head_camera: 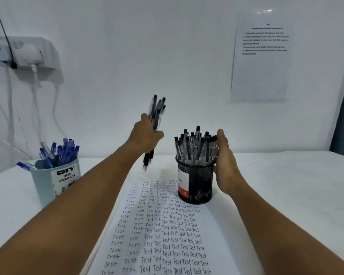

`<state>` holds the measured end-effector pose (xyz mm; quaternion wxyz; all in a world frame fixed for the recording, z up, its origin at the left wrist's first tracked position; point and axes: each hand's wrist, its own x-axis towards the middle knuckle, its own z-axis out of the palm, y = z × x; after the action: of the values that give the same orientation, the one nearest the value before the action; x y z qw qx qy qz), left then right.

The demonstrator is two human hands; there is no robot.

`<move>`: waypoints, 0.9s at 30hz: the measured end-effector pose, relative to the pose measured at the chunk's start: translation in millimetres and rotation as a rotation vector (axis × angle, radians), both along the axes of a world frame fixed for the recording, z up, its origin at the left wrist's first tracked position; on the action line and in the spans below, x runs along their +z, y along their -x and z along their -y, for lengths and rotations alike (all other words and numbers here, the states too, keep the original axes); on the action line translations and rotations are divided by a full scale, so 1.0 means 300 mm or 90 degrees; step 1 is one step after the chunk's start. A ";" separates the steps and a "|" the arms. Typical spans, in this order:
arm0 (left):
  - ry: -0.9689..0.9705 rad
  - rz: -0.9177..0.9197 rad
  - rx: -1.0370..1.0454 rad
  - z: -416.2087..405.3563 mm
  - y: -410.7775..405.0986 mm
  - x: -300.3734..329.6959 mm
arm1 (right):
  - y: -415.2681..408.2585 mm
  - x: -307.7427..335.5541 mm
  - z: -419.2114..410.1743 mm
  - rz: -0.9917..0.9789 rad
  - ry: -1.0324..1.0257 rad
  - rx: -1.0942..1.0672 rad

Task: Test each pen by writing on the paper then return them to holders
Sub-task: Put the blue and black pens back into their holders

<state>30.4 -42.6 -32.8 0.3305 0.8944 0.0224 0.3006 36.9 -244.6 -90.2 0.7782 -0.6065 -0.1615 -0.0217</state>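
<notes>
My left hand (145, 135) grips a bundle of several black pens (157, 110), raised upright above the table's far side, tips pointing down. A black mesh holder (197, 182) full of black pens (195, 147) stands on the top of the paper (167, 231), which is covered with rows of the handwritten word "Test". My right hand (224, 159) cups the right side of that holder and the pens in it, thumb up against the pens. A light blue holder (48, 185) marked "DIY Desk Organizer" holds blue pens (62, 151) at the left.
A white table (286, 185) runs to a white wall. A power socket with plugs and cables (26, 52) hangs on the wall at the upper left. A printed sheet (262, 56) is stuck to the wall at the right.
</notes>
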 end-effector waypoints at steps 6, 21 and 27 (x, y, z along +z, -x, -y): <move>0.338 0.199 -0.152 0.144 0.053 0.070 | 0.007 -0.004 0.007 0.003 0.015 0.013; 0.483 0.290 -0.283 0.239 0.050 0.016 | 0.020 0.016 -0.005 -0.015 -0.002 0.038; 0.565 0.301 -0.349 0.229 0.058 0.036 | 0.019 0.015 -0.003 -0.025 0.010 0.050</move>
<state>13.0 -111.4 -21.9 0.7362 0.5516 -0.1611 0.3574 31.3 -243.6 -85.7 0.7768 -0.6060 -0.1698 0.0221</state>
